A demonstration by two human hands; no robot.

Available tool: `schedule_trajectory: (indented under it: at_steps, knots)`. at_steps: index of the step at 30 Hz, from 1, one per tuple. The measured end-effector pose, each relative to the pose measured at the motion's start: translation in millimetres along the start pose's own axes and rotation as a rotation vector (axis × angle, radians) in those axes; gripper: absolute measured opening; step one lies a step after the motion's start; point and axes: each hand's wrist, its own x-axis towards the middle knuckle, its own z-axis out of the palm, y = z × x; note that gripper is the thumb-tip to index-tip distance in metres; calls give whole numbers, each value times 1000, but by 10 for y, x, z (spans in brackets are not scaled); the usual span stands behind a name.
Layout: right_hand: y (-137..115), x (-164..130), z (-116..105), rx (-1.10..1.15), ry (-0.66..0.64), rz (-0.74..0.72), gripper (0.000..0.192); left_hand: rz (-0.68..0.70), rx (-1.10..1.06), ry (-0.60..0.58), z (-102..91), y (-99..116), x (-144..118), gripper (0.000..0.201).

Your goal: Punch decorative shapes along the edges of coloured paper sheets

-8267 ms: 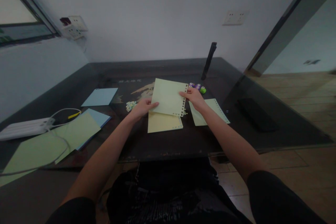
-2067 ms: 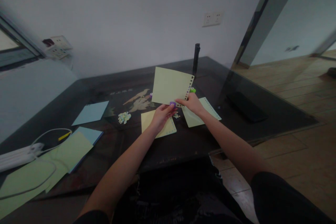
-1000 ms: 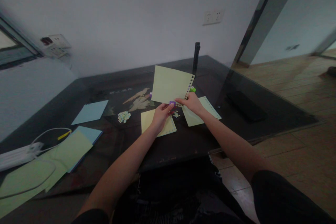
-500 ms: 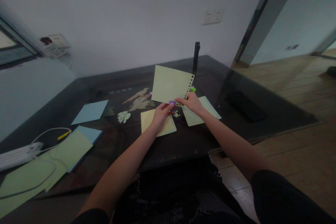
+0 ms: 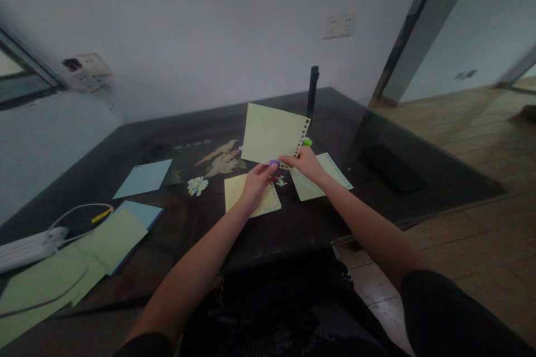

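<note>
Since a moment ago almost nothing has moved: you still hold the pale green sheet (image 5: 270, 134) lifted off the desk (image 5: 293, 223), where eight seconds back it lay low over the yellow sheet (image 5: 234, 192). Your right hand (image 5: 307, 163) pinches the sheet's lower right corner, fingers closed on the paper. Your left hand (image 5: 255, 181) sits just beside it at the bottom edge, closed around a small purple punch (image 5: 274, 163) that meets that edge. The sheet stands tilted up above both hands, over the middle of the desk, toward its far edge.

The sheet is square and plain, with a row of small punched holes running down its right edge.

Under your left hand the yellow sheet lies flat, with holes along its near edge. Another pale green sheet (image 5: 330, 175) lies under your right wrist. A green punch (image 5: 307, 142) peeks out behind the held sheet. A heap of paper bits (image 5: 197, 184) lies left of the yellow sheet, and blue sheets (image 5: 143, 178) lie toward the desk's left edge.
</note>
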Motion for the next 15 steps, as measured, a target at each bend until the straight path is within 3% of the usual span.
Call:
schedule_trajectory:
  at_steps: [15]
  knots:
    - [27,0,3,6,14,-13,26,5,-13,-3,11,1,-6,30]
